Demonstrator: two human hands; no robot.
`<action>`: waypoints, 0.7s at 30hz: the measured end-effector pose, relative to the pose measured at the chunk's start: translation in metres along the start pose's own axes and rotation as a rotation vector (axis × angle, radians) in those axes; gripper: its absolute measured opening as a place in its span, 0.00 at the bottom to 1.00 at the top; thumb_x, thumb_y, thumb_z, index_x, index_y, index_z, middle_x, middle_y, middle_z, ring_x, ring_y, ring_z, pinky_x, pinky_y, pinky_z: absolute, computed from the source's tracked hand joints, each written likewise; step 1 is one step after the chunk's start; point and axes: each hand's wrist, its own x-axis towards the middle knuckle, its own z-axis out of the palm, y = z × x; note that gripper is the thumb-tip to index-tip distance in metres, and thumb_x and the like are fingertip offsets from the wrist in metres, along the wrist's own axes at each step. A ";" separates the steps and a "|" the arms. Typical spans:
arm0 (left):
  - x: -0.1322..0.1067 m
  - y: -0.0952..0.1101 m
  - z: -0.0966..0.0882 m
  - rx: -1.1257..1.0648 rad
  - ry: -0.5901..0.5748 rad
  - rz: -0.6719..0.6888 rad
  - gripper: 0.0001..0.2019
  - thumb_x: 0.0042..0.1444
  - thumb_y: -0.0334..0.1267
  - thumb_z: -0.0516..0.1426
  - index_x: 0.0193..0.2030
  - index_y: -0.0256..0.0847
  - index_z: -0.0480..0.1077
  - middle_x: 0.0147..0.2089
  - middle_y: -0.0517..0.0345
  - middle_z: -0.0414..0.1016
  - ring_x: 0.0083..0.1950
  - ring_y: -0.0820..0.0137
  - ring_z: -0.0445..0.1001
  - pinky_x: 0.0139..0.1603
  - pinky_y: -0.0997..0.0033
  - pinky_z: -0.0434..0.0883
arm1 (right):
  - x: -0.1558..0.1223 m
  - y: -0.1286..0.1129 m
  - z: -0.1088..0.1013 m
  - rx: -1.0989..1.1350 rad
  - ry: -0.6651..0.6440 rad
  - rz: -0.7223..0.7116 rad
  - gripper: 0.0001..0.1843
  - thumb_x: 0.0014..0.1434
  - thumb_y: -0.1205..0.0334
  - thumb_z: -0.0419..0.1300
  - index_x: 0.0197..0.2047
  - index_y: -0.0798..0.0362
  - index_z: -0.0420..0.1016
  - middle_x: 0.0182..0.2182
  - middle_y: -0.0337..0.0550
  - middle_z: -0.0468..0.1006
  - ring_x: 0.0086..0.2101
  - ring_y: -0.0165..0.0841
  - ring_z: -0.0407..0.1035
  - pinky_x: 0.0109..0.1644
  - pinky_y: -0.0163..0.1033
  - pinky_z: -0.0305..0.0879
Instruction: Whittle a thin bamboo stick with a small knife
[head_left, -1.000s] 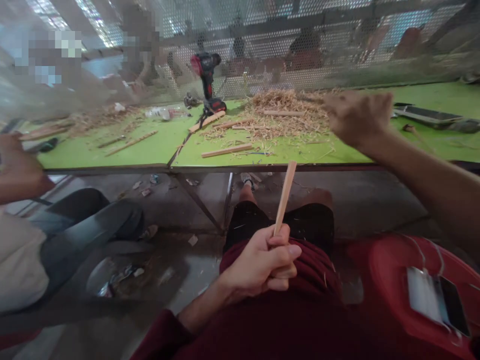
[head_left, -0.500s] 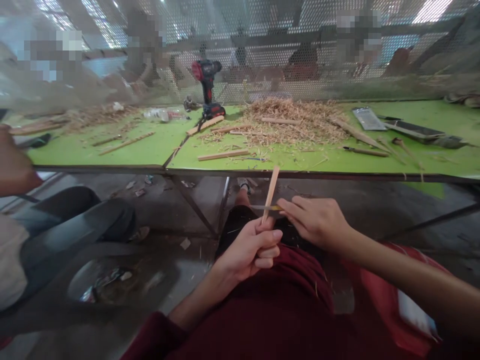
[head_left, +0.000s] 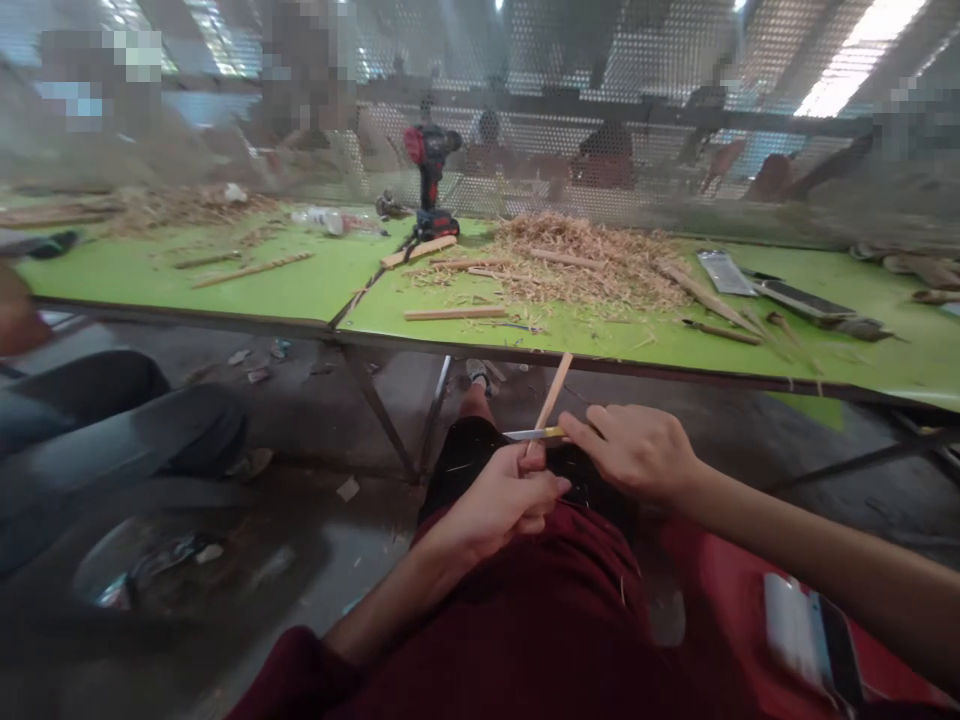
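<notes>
My left hand [head_left: 506,505] is closed around the lower end of a thin wooden stick [head_left: 556,388], which points up and slightly right over my lap. In my right hand [head_left: 637,450] is a small knife [head_left: 534,434] with a yellow handle, its blade pointing left. The blade lies across the stick just above my left fingers. The stick's lower end is hidden inside my left fist, and most of the knife's handle is covered by my right fingers.
On the green table [head_left: 360,335] stand a cordless drill [head_left: 431,180], a heap of wood shavings [head_left: 592,255] and a plastic bottle [head_left: 330,220]. A wooden strip [head_left: 455,314] lies near the front edge. To the left, another person's legs [head_left: 112,430] show beside me.
The stick tilts further right, and the knife blade sits lower on it, nearer my left fingers. The camera view has turned slightly.
</notes>
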 end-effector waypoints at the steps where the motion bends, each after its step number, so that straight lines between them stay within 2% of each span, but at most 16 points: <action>1: 0.000 0.002 0.000 -0.004 -0.005 0.014 0.34 0.44 0.37 0.77 0.32 0.46 0.51 0.21 0.78 0.50 0.20 0.85 0.42 0.21 0.77 0.40 | 0.003 0.003 0.000 0.007 0.005 -0.023 0.15 0.73 0.69 0.57 0.47 0.51 0.87 0.25 0.40 0.72 0.25 0.32 0.61 0.29 0.43 0.52; 4: -0.002 0.005 -0.002 -0.019 -0.005 0.057 0.34 0.43 0.39 0.78 0.32 0.47 0.51 0.21 0.77 0.49 0.20 0.84 0.42 0.21 0.77 0.42 | 0.013 0.014 0.001 0.063 -0.006 -0.050 0.16 0.73 0.69 0.57 0.47 0.48 0.87 0.23 0.41 0.70 0.24 0.32 0.60 0.29 0.43 0.48; 6: -0.005 0.004 -0.002 -0.034 0.006 0.054 0.35 0.43 0.41 0.78 0.33 0.47 0.51 0.22 0.77 0.49 0.20 0.84 0.43 0.21 0.77 0.42 | 0.016 0.034 0.004 0.093 -0.031 -0.001 0.16 0.73 0.68 0.57 0.48 0.47 0.87 0.23 0.42 0.70 0.23 0.32 0.58 0.28 0.44 0.44; 9: -0.011 -0.004 -0.003 -0.041 -0.023 -0.002 0.35 0.42 0.44 0.79 0.32 0.47 0.51 0.22 0.76 0.50 0.20 0.83 0.44 0.20 0.78 0.43 | 0.011 0.090 0.010 -0.013 -0.019 0.159 0.19 0.77 0.64 0.53 0.44 0.49 0.87 0.22 0.42 0.69 0.21 0.30 0.48 0.30 0.43 0.36; 11: -0.014 -0.008 -0.002 -0.030 -0.081 -0.045 0.35 0.41 0.44 0.79 0.32 0.47 0.52 0.22 0.75 0.52 0.21 0.82 0.46 0.20 0.78 0.44 | 0.003 0.132 0.008 -0.130 0.073 0.213 0.31 0.81 0.58 0.44 0.33 0.51 0.84 0.18 0.38 0.62 0.20 0.28 0.35 0.31 0.43 0.35; 12: -0.014 -0.010 -0.002 -0.031 -0.087 -0.045 0.35 0.41 0.43 0.79 0.32 0.47 0.53 0.22 0.75 0.52 0.21 0.82 0.46 0.21 0.78 0.44 | -0.001 0.149 0.003 -0.150 0.084 0.259 0.33 0.82 0.53 0.44 0.33 0.51 0.84 0.18 0.37 0.62 0.21 0.27 0.34 0.32 0.42 0.36; 13: -0.014 -0.011 -0.003 -0.031 -0.099 -0.046 0.36 0.39 0.43 0.80 0.32 0.47 0.52 0.22 0.75 0.52 0.21 0.82 0.46 0.20 0.78 0.44 | -0.004 0.159 -0.003 -0.174 0.098 0.307 0.30 0.81 0.48 0.49 0.36 0.50 0.85 0.19 0.38 0.65 0.20 0.26 0.38 0.32 0.41 0.37; 14: -0.013 -0.011 -0.003 -0.035 -0.080 -0.021 0.36 0.39 0.43 0.80 0.32 0.47 0.53 0.22 0.75 0.52 0.21 0.82 0.45 0.20 0.78 0.43 | -0.007 0.161 -0.010 -0.201 0.112 0.369 0.27 0.80 0.46 0.52 0.41 0.49 0.87 0.22 0.40 0.71 0.20 0.27 0.46 0.32 0.41 0.39; 16: -0.010 -0.010 -0.002 -0.038 -0.053 0.027 0.36 0.39 0.43 0.81 0.31 0.47 0.53 0.23 0.74 0.51 0.21 0.83 0.44 0.20 0.77 0.43 | -0.010 0.144 -0.024 -0.202 0.170 0.436 0.22 0.79 0.49 0.53 0.49 0.48 0.88 0.29 0.45 0.82 0.23 0.34 0.64 0.32 0.39 0.45; 17: -0.008 -0.009 -0.002 -0.036 -0.044 0.047 0.36 0.39 0.43 0.81 0.31 0.47 0.53 0.23 0.74 0.50 0.21 0.83 0.43 0.20 0.77 0.43 | -0.010 0.127 -0.029 -0.131 0.063 0.464 0.22 0.80 0.53 0.51 0.58 0.48 0.86 0.39 0.49 0.86 0.31 0.40 0.73 0.33 0.41 0.52; 19: -0.006 -0.008 -0.002 -0.022 -0.044 0.063 0.35 0.40 0.42 0.80 0.31 0.46 0.54 0.23 0.75 0.50 0.21 0.84 0.42 0.20 0.77 0.43 | -0.009 0.085 -0.032 -0.034 0.009 0.386 0.20 0.79 0.57 0.53 0.59 0.47 0.85 0.42 0.48 0.88 0.35 0.43 0.78 0.32 0.42 0.59; 21: -0.005 -0.008 -0.002 -0.004 -0.035 0.074 0.34 0.42 0.41 0.79 0.31 0.46 0.54 0.23 0.75 0.51 0.21 0.84 0.43 0.20 0.77 0.45 | -0.007 0.044 -0.026 0.016 -0.004 0.274 0.18 0.78 0.61 0.55 0.56 0.50 0.86 0.39 0.46 0.88 0.31 0.38 0.78 0.29 0.41 0.58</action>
